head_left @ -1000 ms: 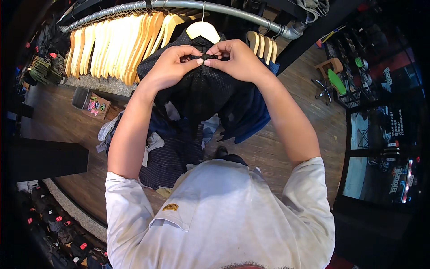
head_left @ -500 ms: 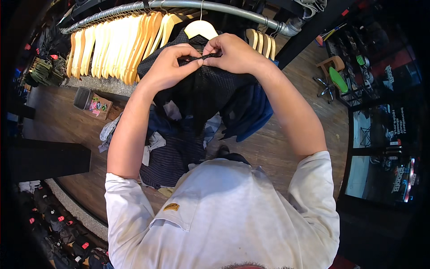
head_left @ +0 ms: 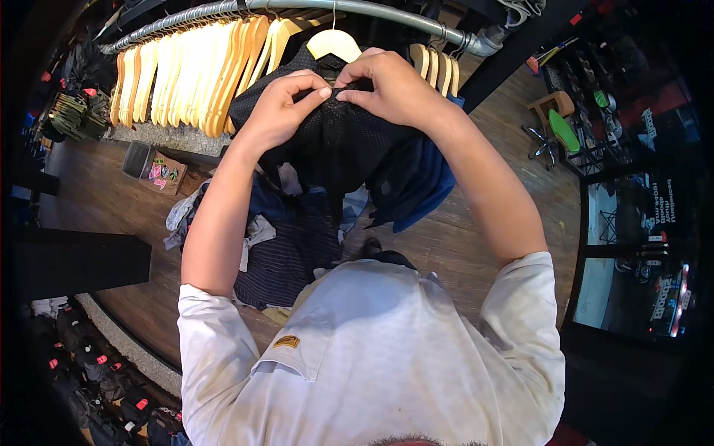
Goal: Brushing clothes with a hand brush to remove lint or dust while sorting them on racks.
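Observation:
A black shirt with a fine dotted pattern [head_left: 370, 145] hangs in front of me on a light wooden hanger [head_left: 333, 46]. At the collar, the fingers of my left hand [head_left: 281, 108] are closed in a pinch on the shirt's front edge. Facing it, my right hand [head_left: 394, 91] pinches the opposite edge with thumb and forefinger, and the fingertips of both hands nearly meet. A button there, if any, is too small to make out. The rest of the shirt drapes below my hands.
A curved metal rail [head_left: 357, 12] bears a row of wooden hangers [head_left: 186, 78] at left. Dark blue garments [head_left: 428, 189] hang at right. A dark striped garment [head_left: 290, 256] lies in a heap below. A black block [head_left: 82, 264] stands left, a green-backed chair [head_left: 563, 132] far right.
My fingertips have come down slightly at the collar and drawn a little apart, and the dark folded edge between them now shows less. The shirt remains on its hanger.

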`<state>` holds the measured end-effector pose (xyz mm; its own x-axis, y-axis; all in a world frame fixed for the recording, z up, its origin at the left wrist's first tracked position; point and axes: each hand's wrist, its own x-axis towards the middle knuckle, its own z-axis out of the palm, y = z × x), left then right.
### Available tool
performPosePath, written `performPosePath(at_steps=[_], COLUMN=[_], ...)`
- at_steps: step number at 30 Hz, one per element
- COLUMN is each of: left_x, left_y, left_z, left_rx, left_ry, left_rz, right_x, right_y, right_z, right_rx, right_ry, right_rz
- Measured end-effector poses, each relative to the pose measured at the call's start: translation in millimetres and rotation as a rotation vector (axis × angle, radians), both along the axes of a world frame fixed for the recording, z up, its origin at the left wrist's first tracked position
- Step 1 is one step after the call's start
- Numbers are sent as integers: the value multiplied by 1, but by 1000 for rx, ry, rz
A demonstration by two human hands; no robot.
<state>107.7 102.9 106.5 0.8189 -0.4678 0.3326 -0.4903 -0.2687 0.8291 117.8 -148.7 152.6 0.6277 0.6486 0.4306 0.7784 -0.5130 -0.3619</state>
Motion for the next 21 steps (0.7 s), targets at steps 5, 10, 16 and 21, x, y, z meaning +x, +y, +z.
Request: performPosePath(at_steps=[5, 10, 16, 21], left_x=[8, 7, 6, 12], left_y=[4, 1, -1, 2], left_z=[9, 14, 14, 15], left_rx=[-19, -5, -66, -31], left_ry=[97, 136, 229, 260], left_rz=[-50, -16, -3, -21], right_x=[-3, -11, -8, -11], right_y=[-5, -1, -3, -1], right_z=[0, 4, -4, -14], right_rx=[86, 37, 94, 111], right_ry=[-21, -137, -163, -169], right_rz=[43, 9, 19, 17])
